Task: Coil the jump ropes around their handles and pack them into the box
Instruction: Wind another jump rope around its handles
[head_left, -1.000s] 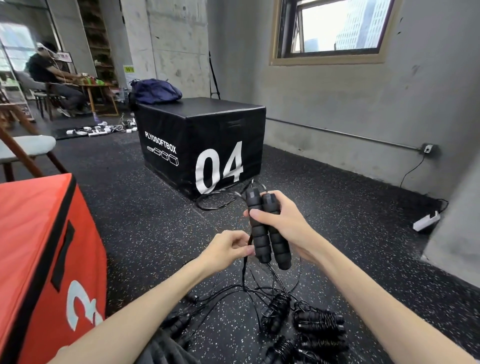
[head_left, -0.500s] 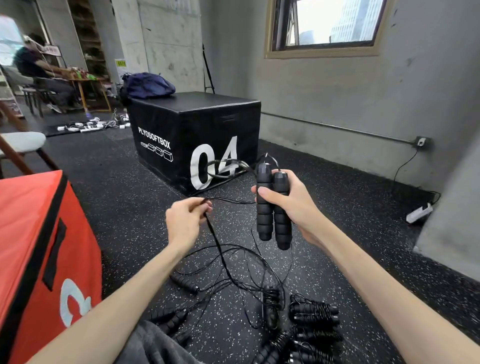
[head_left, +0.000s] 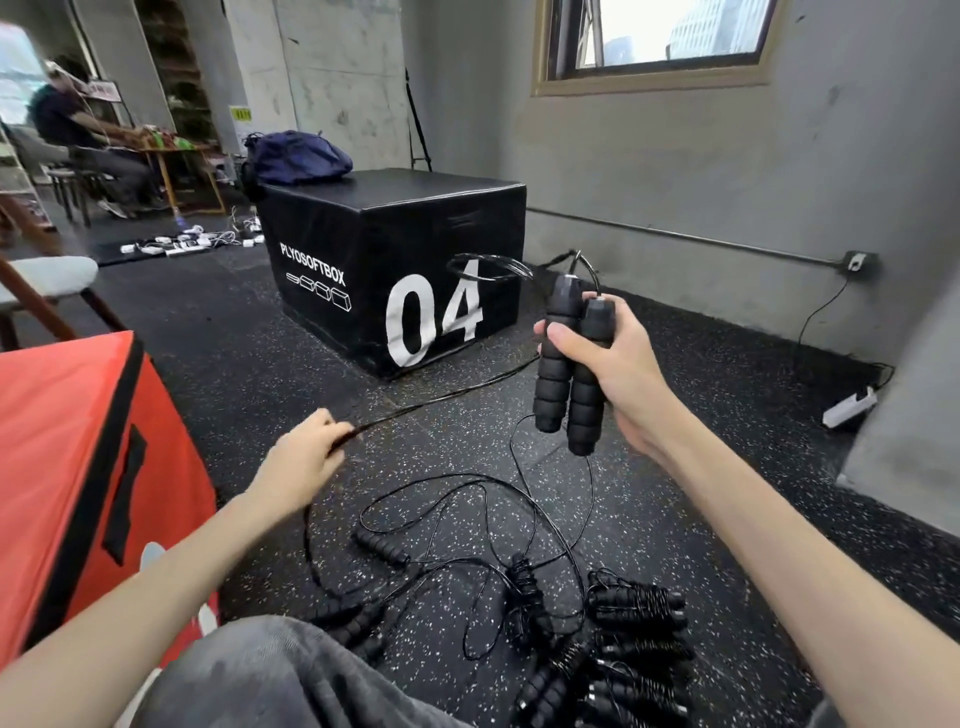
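The coiled ropes (head_left: 636, 670) at the bottom run off the lower edge, so their count cannot be told. The left hand (head_left: 304, 460) hides its own fingertips and where it pinches the cord (head_left: 447, 397), and the loop (head_left: 488, 267) above the handles (head_left: 571, 364) is blurred. The red box (head_left: 78, 467) is cut by the left edge, its white number half hidden behind the forearm.

Bare speckled floor (head_left: 249, 374) lies open between the red plyo box (head_left: 78, 467) on the left and the black plyo box (head_left: 395, 270), while loose rope (head_left: 467, 519) and coiled jump ropes (head_left: 639, 623) crowd the near floor.
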